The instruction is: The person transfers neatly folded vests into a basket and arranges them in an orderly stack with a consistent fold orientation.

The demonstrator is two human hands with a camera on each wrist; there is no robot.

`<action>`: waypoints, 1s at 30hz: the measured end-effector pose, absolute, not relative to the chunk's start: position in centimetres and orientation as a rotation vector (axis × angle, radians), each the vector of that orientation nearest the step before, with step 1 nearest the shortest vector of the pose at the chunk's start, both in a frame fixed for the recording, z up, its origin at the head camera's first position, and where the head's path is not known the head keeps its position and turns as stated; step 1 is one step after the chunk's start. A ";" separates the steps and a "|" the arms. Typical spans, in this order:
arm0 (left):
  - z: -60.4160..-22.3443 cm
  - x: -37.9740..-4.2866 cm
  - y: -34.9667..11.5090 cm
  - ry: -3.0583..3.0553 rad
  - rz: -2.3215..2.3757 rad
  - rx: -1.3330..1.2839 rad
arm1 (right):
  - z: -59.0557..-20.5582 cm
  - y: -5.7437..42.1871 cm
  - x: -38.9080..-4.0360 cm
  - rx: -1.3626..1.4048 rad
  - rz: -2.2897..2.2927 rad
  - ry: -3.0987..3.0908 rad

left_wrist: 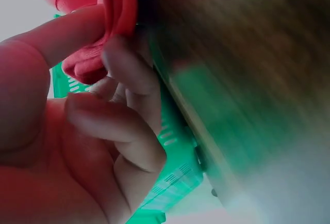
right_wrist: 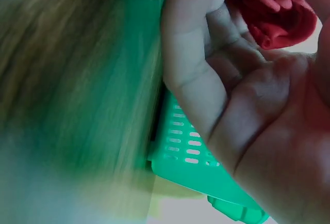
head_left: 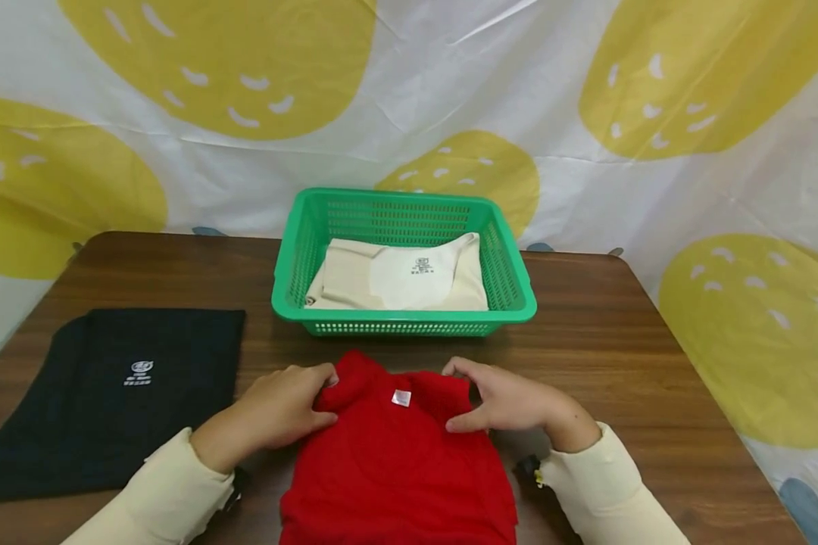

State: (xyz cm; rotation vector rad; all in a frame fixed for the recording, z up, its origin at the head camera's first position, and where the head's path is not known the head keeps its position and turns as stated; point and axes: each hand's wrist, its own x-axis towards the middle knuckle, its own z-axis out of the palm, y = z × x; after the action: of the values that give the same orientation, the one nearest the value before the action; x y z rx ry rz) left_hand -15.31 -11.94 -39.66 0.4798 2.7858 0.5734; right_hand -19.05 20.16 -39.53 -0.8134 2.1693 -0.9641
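A red garment [head_left: 398, 477] with a small white label [head_left: 401, 397] near its collar lies in front of me on the table, its lower end cut off by the head view. My left hand [head_left: 279, 405] grips its upper left edge between thumb and fingers. Opposite, my right hand [head_left: 507, 397] holds the upper right edge in the same way. Close up in the left wrist view, the red fabric [left_wrist: 121, 7] is caught by the left hand's fingers. Bunched red cloth [right_wrist: 283, 25] shows at the right hand's fingers in the right wrist view.
Behind the garment stands a green plastic basket [head_left: 409, 328] holding folded cream cloth [head_left: 409, 276] with dark print. A black folded garment [head_left: 116, 409] with a white print lies at left on the brown wooden table [head_left: 627, 333]. A curtain with yellow shapes [head_left: 470, 45] hangs behind.
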 end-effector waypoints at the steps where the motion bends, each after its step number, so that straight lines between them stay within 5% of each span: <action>1: -39.7 -15.3 -11.9 2.782 0.577 0.481 | -39.5 20.2 -19.0 -0.800 -0.945 2.150; 11: -39.5 -15.5 -12.0 2.709 0.648 0.497 | -39.5 19.9 -18.2 -0.658 -0.822 2.083; 30: -36.3 -15.4 -14.0 2.430 1.263 0.621 | -37.0 21.0 -18.1 -0.882 -1.025 2.105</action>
State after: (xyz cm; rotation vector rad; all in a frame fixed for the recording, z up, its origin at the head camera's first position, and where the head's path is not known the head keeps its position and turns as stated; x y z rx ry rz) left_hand -15.38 -14.02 -36.34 0.6209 2.4304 1.2627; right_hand -18.15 20.95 -36.98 -0.8816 2.1051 -1.0246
